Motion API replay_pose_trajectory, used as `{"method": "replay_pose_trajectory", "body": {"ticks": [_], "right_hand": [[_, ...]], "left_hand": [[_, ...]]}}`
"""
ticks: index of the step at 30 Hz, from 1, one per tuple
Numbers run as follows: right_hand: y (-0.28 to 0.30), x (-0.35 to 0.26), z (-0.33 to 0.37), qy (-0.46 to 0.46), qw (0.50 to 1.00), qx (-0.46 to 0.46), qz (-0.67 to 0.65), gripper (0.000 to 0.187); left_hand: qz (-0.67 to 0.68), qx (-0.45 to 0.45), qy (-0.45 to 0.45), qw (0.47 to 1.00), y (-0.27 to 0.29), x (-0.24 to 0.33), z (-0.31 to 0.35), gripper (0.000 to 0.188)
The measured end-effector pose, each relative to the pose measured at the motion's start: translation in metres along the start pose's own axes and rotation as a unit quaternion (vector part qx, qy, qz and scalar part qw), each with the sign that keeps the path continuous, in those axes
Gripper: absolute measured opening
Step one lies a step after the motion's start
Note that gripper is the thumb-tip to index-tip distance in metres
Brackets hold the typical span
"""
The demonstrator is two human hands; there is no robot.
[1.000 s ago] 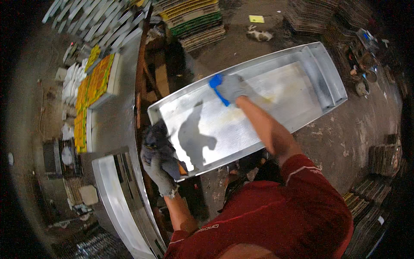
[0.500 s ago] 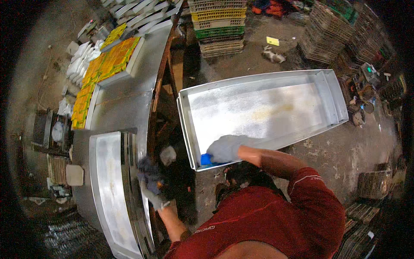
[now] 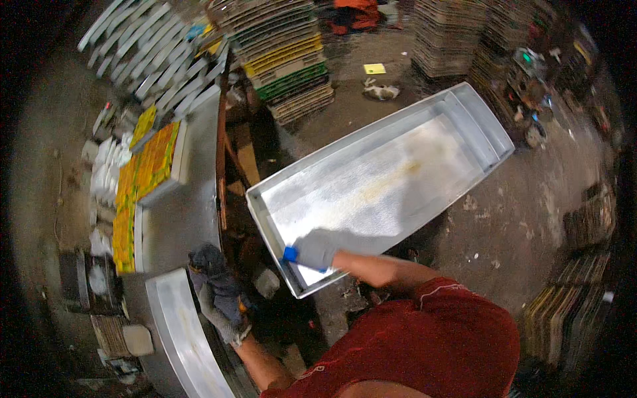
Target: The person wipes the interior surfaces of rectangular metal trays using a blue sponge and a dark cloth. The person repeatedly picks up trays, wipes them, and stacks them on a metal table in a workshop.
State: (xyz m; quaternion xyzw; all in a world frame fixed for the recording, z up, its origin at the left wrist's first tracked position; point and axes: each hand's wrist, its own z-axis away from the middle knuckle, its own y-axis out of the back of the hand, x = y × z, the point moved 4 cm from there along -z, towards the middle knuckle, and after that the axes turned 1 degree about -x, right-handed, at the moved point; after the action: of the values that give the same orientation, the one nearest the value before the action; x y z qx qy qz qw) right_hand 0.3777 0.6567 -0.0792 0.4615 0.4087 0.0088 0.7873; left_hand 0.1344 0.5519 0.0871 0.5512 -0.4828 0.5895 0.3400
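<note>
A long, shallow metal tray (image 3: 424,126) lies slantwise ahead of me, its floor streaked with a yellowish smear. My right hand (image 3: 317,249), in a grey glove, is closed on a small blue pad (image 3: 290,255) and presses it onto the tray floor by the near left corner. My left hand (image 3: 215,288), in a dark glove, rests with loose fingers on the edge of a metal table (image 3: 179,219). Beside it lies a second flat metal tray (image 3: 179,331). This hand holds nothing.
A tray of yellow and orange pieces (image 3: 136,182) sits at the table's far end. Stacked crates (image 3: 285,60) and piles of flat trays (image 3: 451,33) stand behind. More stacks (image 3: 564,312) line the right side. A wooden frame (image 3: 232,152) runs between table and big tray.
My right hand has drawn the blue pad back from the middle of the big tray to its near corner. My left hand has let go of the tray's corner and now rests by the table.
</note>
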Motion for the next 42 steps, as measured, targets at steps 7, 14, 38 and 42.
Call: {"method": "replay_pose_trajectory", "body": {"ticks": [7,14,38,42], "right_hand": [[0.156,0.234,0.195,-0.369,0.844,0.331,0.203,0.023],[0.201,0.476,0.396,-0.497,0.739,0.433,0.139,0.031],[0.220,0.445,0.391,-0.396,0.737,0.548,0.029,0.015],[0.219,0.451,0.401,-0.411,0.704,0.579,0.020,0.025]], "left_hand": [[-0.018,-0.022,-0.116,0.993,-0.122,0.003,-0.052,0.045],[-0.719,0.077,-0.245,0.646,-0.188,-0.187,-0.124,0.035],[-0.550,-0.123,-0.164,0.810,-0.809,-0.376,-0.085,0.042],[-0.506,-0.210,-0.243,0.800,-0.848,-0.398,-0.048,0.043]]}}
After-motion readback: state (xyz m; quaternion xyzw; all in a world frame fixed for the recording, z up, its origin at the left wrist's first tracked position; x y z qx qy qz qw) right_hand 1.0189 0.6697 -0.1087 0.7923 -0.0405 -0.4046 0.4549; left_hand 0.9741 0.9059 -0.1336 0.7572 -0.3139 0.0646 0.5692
